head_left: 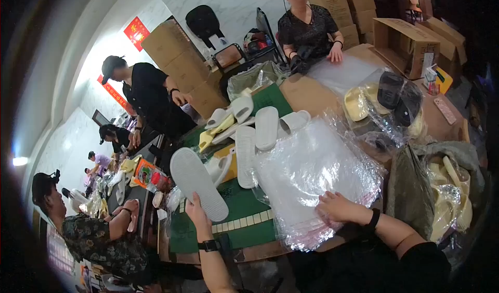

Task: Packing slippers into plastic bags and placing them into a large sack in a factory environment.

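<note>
My left hand point(196, 213) grips a light grey slide slipper point(197, 181) by its edge, held up with the sole toward me. My right hand point(337, 207) rests on a stack of clear plastic bags point(296, 171), its fingers spread on the shiny film. Beyond the stack lie several loose off-white slippers, among them one upright slipper point(266, 128) and one ridged sole point(245, 155). Pale yellow slippers are mixed in with them. Under these is a green mat point(187, 236) with a row of cream tiles printed or set along it.
At the right sits a grey-green sack point(410, 199) with bagged cream slippers point(447, 204). Bagged yellow and black slippers point(384, 100) lie at the far right, near a pink phone point(444, 110). A co-worker point(309, 28) stands across the table; others work along the left. Cardboard boxes point(171, 54) are stacked behind.
</note>
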Demonstrator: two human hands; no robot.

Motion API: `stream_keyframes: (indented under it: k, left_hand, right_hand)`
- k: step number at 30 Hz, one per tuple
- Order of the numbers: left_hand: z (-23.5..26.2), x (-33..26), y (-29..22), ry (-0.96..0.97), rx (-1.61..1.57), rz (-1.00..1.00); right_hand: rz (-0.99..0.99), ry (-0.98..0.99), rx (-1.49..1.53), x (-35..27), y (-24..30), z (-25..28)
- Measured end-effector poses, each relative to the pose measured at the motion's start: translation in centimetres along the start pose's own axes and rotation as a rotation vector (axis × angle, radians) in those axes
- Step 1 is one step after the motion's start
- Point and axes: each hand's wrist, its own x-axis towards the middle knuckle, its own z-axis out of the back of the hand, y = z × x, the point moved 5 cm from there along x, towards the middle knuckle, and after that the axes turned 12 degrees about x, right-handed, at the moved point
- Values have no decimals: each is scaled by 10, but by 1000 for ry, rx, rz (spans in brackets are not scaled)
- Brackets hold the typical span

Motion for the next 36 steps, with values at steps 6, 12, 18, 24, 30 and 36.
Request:
stream_keyframes:
  k: [6,12,18,24,30,36]
  left_hand:
    - [-39,-31,-86,170,-495,88]
    - [-98,-79,-125,433,-715,231]
    - [-152,-122,-132,756,-1049,543]
    - [-194,-150,-114,1143,-1152,664]
    - [-258,-205,-72,1171,-1322,1010]
    - [-281,-209,-1,765,-757,959]
  right_hand:
    - [-6,-37,-25,-2,0,-1]
    - [31,-55,30,-2,-1,1]
    - [-8,-16,14,0,3,2]
    - [8,-47,-57,1,-3,-5]
    - [79,-85,257,7,-31,-9]
    - [-38,-654,1109,-53,-25,81]
